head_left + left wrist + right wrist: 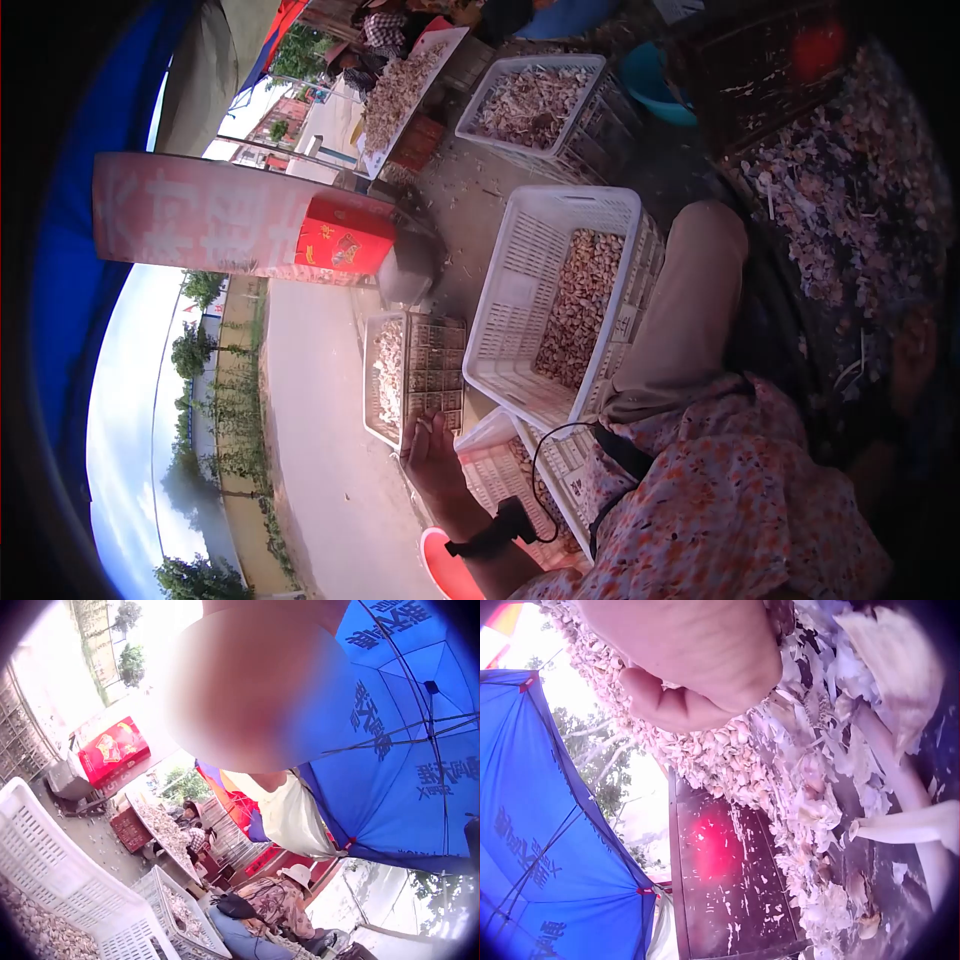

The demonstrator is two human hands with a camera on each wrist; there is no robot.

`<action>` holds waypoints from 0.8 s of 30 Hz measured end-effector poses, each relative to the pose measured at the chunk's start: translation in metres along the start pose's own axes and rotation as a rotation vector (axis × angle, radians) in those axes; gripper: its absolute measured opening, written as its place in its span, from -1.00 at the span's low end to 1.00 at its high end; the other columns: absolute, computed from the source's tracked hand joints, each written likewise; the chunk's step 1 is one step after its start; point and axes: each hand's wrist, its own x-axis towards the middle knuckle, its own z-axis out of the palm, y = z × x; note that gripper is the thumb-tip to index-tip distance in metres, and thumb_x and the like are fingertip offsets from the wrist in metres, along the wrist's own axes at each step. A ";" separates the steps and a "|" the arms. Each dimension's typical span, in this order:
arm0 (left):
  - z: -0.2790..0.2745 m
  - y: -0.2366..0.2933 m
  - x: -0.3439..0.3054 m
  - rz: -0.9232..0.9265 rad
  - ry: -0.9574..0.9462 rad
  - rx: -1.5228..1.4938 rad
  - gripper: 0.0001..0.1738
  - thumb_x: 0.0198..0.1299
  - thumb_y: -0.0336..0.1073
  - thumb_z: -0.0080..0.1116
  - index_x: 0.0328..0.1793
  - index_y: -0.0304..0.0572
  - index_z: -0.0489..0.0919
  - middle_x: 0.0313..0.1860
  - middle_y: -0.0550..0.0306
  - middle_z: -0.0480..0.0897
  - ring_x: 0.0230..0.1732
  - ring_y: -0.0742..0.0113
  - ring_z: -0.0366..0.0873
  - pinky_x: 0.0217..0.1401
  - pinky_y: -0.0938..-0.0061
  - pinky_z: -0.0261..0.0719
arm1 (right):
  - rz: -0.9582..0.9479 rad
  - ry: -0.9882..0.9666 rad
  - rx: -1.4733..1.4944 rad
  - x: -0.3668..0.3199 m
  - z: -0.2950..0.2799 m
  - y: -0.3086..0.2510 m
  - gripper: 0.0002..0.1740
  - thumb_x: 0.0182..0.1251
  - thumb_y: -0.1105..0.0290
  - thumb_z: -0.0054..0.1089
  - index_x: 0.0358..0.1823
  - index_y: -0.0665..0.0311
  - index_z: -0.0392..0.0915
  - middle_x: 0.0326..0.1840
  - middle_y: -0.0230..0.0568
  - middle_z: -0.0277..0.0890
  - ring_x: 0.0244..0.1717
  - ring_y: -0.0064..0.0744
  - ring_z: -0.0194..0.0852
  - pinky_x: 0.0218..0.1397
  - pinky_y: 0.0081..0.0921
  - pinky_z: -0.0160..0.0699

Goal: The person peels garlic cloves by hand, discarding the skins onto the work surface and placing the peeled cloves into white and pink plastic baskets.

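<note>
My left hand (432, 455), a camera strapped at its wrist, is held up beside the white crates with its fingers bent. A small pale bit shows among its fingertips in the head view; in the left wrist view this hand (247, 690) is a close blur. My right hand (705, 660) bends its fingers over a heap of garlic cloves (720, 761) on a dark table (742, 900). What lies inside its fingers is hidden. Loose papery garlic skins (810, 817) and pale stalks (907, 829) lie beside it.
A large white crate (500, 330) with garlic cloves (580, 310) stands by my knee. Other crates (530, 140) of garlic stand farther off and beside a red-and-white sign (250, 215). A red basin (450, 570) is near my left forearm. People (281, 900) sit under a blue canopy (405, 750).
</note>
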 end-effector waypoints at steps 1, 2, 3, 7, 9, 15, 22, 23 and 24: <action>-0.008 0.003 0.000 0.040 0.093 0.115 -0.68 0.31 -0.40 -0.11 0.14 -0.39 0.40 -0.08 -0.02 0.59 -0.01 0.29 0.56 -0.13 0.60 0.53 | 0.005 0.005 -0.006 0.000 0.000 -0.001 -0.80 0.37 0.52 -0.27 0.00 0.26 0.21 -0.21 -0.32 0.14 -0.40 -0.58 0.05 -0.51 -0.64 0.07; -0.025 0.005 0.002 0.046 0.134 0.124 -0.68 0.29 -0.39 -0.06 0.13 -0.38 0.42 -0.10 -0.01 0.60 -0.05 0.27 0.58 -0.16 0.56 0.54 | 0.004 0.002 0.013 0.000 -0.002 0.000 -0.79 0.37 0.52 -0.26 0.01 0.26 0.21 -0.21 -0.32 0.14 -0.40 -0.57 0.05 -0.51 -0.64 0.07; -0.045 0.008 0.005 0.054 0.173 0.130 -0.68 0.27 -0.39 -0.02 0.12 -0.36 0.44 -0.13 -0.01 0.61 -0.09 0.25 0.60 -0.19 0.51 0.55 | 0.000 -0.006 0.031 0.001 -0.001 0.002 -0.78 0.36 0.52 -0.25 0.01 0.26 0.21 -0.21 -0.32 0.14 -0.40 -0.57 0.06 -0.51 -0.63 0.08; -0.124 0.029 0.006 0.168 0.442 0.372 -0.59 0.23 -0.38 0.03 0.16 -0.47 0.39 -0.10 -0.10 0.60 -0.09 0.13 0.60 -0.10 0.38 0.60 | 0.005 0.001 0.010 0.003 -0.001 0.003 -0.80 0.38 0.51 -0.27 0.00 0.27 0.21 -0.23 -0.31 0.14 -0.42 -0.57 0.06 -0.51 -0.62 0.09; -0.193 0.053 0.011 0.198 0.615 0.655 -0.62 0.21 -0.44 0.01 0.13 -0.51 0.42 -0.13 -0.17 0.59 -0.17 0.07 0.63 -0.22 0.32 0.67 | 0.020 -0.021 -0.068 0.004 -0.012 -0.010 -0.83 0.41 0.48 -0.31 -0.03 0.28 0.21 -0.26 -0.30 0.15 -0.44 -0.57 0.07 -0.51 -0.61 0.11; -0.465 0.075 -0.007 -0.043 0.558 1.609 -0.86 -0.06 -0.52 0.04 -0.62 -0.24 0.39 -0.78 0.30 0.28 -0.81 0.48 0.10 -0.82 0.47 0.03 | -0.025 0.035 -0.128 0.003 -0.016 -0.002 -0.77 0.44 0.43 -0.34 0.03 0.31 0.23 -0.24 -0.25 0.20 -0.43 -0.56 0.11 -0.50 -0.61 0.13; -0.036 -0.070 0.140 0.246 -0.401 1.102 -0.82 0.12 -0.43 0.06 -0.21 -0.31 0.64 -0.54 0.16 0.54 -0.61 0.39 0.38 -0.61 0.55 0.31 | -0.268 0.256 -0.026 0.002 0.053 0.059 -0.95 0.30 0.46 0.04 -0.25 0.24 0.46 -0.41 -0.32 0.33 -0.49 -0.60 0.27 -0.70 -0.78 0.12; 0.031 -0.078 0.128 0.334 -0.550 1.068 -0.82 0.13 -0.42 0.07 -0.21 -0.32 0.63 -0.51 0.12 0.56 -0.57 0.36 0.42 -0.56 0.53 0.35 | -0.267 0.181 -0.056 0.000 0.045 0.053 -0.93 0.27 0.47 0.09 -0.23 0.23 0.50 -0.38 -0.29 0.38 -0.45 -0.58 0.34 -0.70 -0.80 0.16; 0.082 -0.073 0.109 0.429 -0.660 1.047 -0.82 0.13 -0.41 0.09 -0.20 -0.34 0.62 -0.47 0.08 0.57 -0.53 0.32 0.45 -0.51 0.50 0.39 | -0.322 0.189 -0.049 -0.002 0.045 0.049 -0.90 0.27 0.47 0.08 -0.20 0.22 0.50 -0.36 -0.27 0.41 -0.43 -0.57 0.37 -0.70 -0.81 0.19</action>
